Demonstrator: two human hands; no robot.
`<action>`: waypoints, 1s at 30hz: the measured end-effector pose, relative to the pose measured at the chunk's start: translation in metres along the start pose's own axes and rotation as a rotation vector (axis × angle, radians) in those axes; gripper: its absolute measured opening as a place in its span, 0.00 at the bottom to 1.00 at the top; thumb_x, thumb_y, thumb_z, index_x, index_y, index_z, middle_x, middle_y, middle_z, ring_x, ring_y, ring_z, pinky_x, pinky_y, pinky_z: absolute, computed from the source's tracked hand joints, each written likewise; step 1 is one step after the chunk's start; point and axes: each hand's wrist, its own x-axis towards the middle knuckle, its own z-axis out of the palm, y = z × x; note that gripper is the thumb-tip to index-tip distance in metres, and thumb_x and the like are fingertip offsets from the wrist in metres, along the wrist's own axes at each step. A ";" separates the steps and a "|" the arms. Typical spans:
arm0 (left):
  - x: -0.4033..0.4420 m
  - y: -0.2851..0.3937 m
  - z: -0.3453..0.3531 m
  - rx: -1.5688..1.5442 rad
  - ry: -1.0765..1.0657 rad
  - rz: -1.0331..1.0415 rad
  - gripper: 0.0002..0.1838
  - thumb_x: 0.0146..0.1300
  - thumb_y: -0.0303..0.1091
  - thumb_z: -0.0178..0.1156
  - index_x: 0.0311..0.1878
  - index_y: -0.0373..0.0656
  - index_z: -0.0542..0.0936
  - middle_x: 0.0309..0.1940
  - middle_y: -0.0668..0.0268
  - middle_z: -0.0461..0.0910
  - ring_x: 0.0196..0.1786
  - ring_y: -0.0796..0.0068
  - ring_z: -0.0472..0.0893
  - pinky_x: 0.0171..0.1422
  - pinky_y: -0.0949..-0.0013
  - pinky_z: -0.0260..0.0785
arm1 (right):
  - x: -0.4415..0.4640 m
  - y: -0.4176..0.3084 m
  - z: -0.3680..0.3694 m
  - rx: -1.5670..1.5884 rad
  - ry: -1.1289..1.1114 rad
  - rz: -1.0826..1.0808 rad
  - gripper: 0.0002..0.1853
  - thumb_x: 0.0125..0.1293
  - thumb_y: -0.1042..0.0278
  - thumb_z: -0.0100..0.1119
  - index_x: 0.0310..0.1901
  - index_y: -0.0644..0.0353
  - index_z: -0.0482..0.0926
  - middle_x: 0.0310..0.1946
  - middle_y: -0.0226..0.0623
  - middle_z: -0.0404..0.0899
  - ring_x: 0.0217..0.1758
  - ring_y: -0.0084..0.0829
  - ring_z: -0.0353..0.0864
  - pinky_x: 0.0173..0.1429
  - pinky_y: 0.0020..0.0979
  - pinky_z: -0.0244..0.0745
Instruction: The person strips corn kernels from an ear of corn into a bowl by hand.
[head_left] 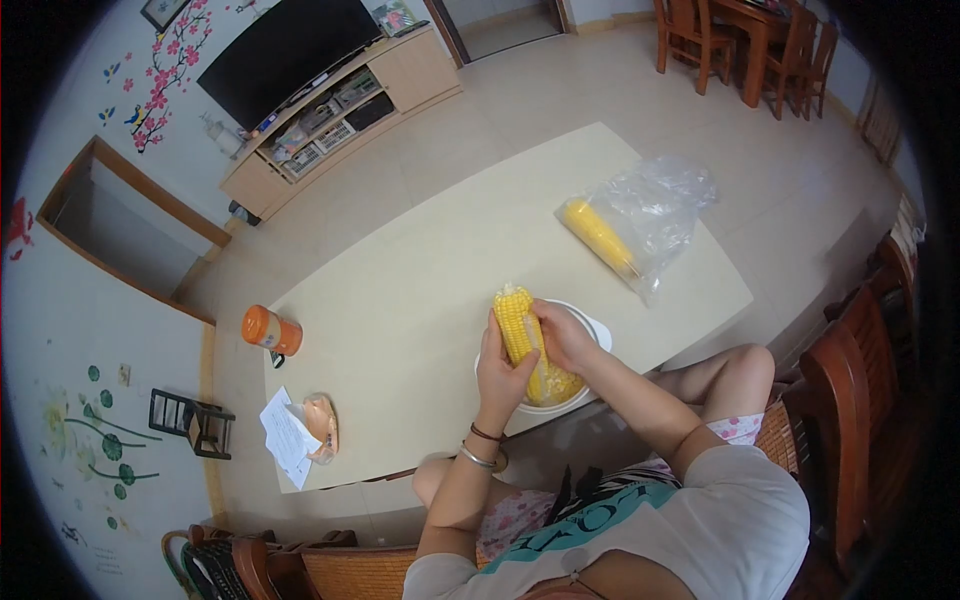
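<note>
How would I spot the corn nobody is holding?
On the pale table, look beyond the white bowl to the clear plastic bag. The bagged cob lies inside. Unlike the held cob, it has plastic around it.

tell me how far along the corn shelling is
Looks partly done: loose yellow kernels lie in the round white bowl. In hand is a yellow corn cob, held by the left hand and right hand; a stripped band shows, but many kernels remain on it. Left: the rest of that cob and, probably, the second yellow cob with the clear plastic bag.
</note>
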 end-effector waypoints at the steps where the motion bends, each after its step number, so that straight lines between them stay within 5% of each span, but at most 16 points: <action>1: -0.001 0.000 0.001 -0.010 0.004 -0.001 0.46 0.53 0.24 0.66 0.72 0.30 0.50 0.58 0.54 0.68 0.57 0.65 0.75 0.58 0.69 0.71 | 0.000 0.000 0.001 -0.053 -0.004 -0.014 0.17 0.67 0.68 0.47 0.53 0.67 0.72 0.47 0.39 0.76 0.49 0.29 0.74 0.57 0.31 0.69; 11: -0.001 -0.002 0.002 0.095 0.012 0.049 0.46 0.51 0.26 0.68 0.71 0.30 0.52 0.58 0.52 0.68 0.57 0.63 0.75 0.57 0.68 0.72 | 0.001 -0.003 0.014 -0.495 0.207 -0.082 0.20 0.62 0.77 0.44 0.57 0.68 0.69 0.47 0.40 0.75 0.49 0.29 0.75 0.55 0.28 0.70; 14: -0.002 0.006 0.000 0.172 -0.062 0.000 0.46 0.55 0.15 0.61 0.73 0.32 0.46 0.63 0.56 0.61 0.64 0.64 0.69 0.66 0.64 0.67 | 0.001 -0.004 0.023 -0.511 0.267 -0.047 0.21 0.61 0.78 0.43 0.57 0.68 0.69 0.48 0.41 0.75 0.51 0.30 0.74 0.56 0.29 0.70; 20: -0.001 0.000 -0.001 0.104 -0.051 -0.034 0.45 0.55 0.16 0.61 0.73 0.32 0.46 0.63 0.56 0.62 0.64 0.64 0.70 0.65 0.64 0.68 | -0.004 -0.003 0.015 -0.084 0.088 -0.113 0.20 0.63 0.72 0.44 0.56 0.70 0.69 0.45 0.42 0.76 0.47 0.32 0.76 0.54 0.31 0.71; 23: -0.001 0.007 0.000 0.087 -0.049 -0.041 0.45 0.55 0.16 0.61 0.73 0.33 0.47 0.62 0.56 0.62 0.63 0.64 0.70 0.64 0.65 0.69 | -0.002 -0.007 0.020 -0.111 0.133 -0.057 0.20 0.66 0.68 0.43 0.56 0.69 0.70 0.46 0.42 0.76 0.47 0.31 0.76 0.54 0.31 0.71; 26: 0.000 0.001 0.001 0.096 0.022 0.026 0.47 0.51 0.26 0.67 0.71 0.29 0.52 0.58 0.52 0.68 0.57 0.61 0.76 0.58 0.68 0.71 | -0.001 -0.006 0.020 -0.148 0.130 -0.053 0.19 0.66 0.68 0.43 0.56 0.69 0.70 0.46 0.42 0.76 0.47 0.30 0.76 0.54 0.31 0.72; 30: 0.000 0.003 0.000 0.114 -0.003 0.013 0.46 0.53 0.23 0.65 0.72 0.30 0.50 0.60 0.53 0.66 0.60 0.63 0.74 0.61 0.67 0.70 | -0.002 -0.008 0.022 -0.144 0.126 -0.056 0.18 0.66 0.68 0.42 0.53 0.69 0.70 0.45 0.41 0.75 0.46 0.31 0.75 0.53 0.31 0.72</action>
